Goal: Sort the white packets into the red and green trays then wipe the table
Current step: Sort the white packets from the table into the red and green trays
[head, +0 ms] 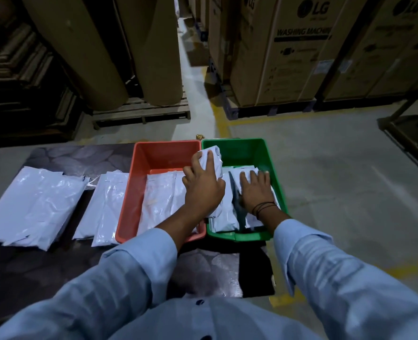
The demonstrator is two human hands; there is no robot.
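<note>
A red tray and a green tray stand side by side on the dark table. White packets lie in the red tray. My left hand grips a white packet over the left side of the green tray. My right hand presses flat on the packets stacked in the green tray. On the table to the left lie a large pile of packets and a smaller pile beside the red tray.
The table's right end sits just past the green tray, with concrete floor beyond. Brown paper rolls on a pallet and cardboard washing-machine boxes stand behind.
</note>
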